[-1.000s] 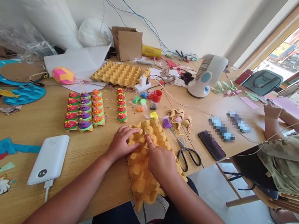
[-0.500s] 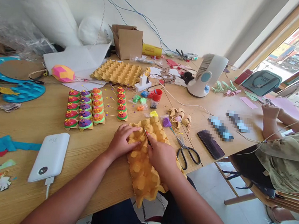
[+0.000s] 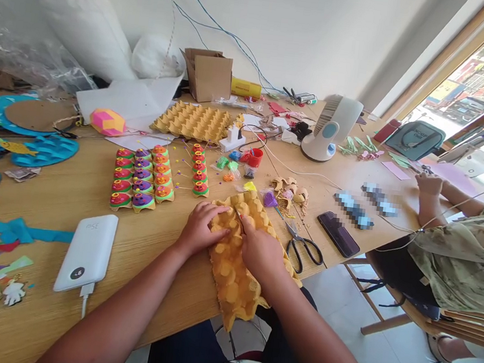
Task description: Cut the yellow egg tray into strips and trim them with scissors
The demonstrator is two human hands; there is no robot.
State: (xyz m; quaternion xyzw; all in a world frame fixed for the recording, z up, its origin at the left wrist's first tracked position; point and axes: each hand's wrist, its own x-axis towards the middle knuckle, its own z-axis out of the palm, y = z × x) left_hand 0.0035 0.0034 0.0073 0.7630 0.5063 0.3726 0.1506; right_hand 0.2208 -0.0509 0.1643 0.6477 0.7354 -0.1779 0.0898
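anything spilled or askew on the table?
Crumbs lie scattered around the loose cup pieces beyond the scissors, like unswept litter. The nearer egg tray also looks askew: slanted, its end jutting past the table edge.

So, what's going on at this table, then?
A person works on a yellow egg tray that juts over the table's near edge. The left hand rests on it, thumb and index finger apart; the right hand holds a thin tool, mostly hidden, against it. Scissors lie to the right, and painted cups stand in rows beyond. A co-worker's hands are busy at the right.
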